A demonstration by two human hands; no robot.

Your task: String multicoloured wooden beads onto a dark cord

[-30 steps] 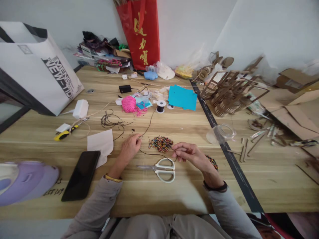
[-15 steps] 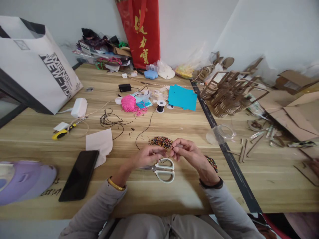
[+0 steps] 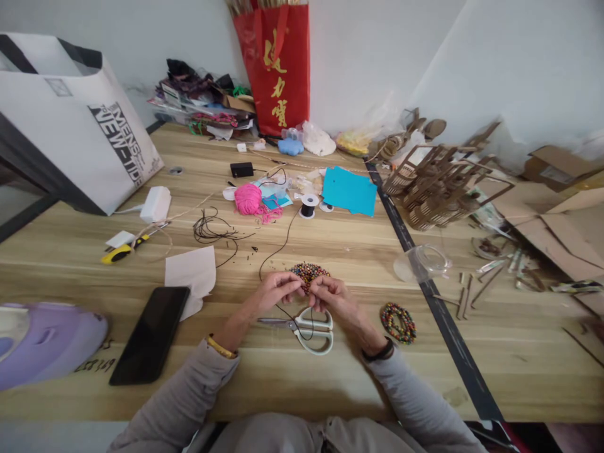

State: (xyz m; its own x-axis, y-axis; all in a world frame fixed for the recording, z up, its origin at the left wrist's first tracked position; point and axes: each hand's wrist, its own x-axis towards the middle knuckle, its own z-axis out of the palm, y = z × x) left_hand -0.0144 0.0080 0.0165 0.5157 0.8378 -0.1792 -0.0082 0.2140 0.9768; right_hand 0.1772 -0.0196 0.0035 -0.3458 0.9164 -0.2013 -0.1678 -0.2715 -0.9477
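Left hand and right hand together, pinching thin black cord just before the bead pile, mid-tabletop; cord slack, trailing up to the spool, looping over scissors.

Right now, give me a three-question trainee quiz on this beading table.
1. True or false: the white-handled scissors lie on the table just nearer the person than both hands.
2. What lies directly beyond the fingertips of the left hand and right hand? A) pink yarn ball B) pile of coloured beads C) black phone
3. Fill in: the finished beaded bracelet lies to the ____ of the right hand.

Key: 1 true; 2 B; 3 right.
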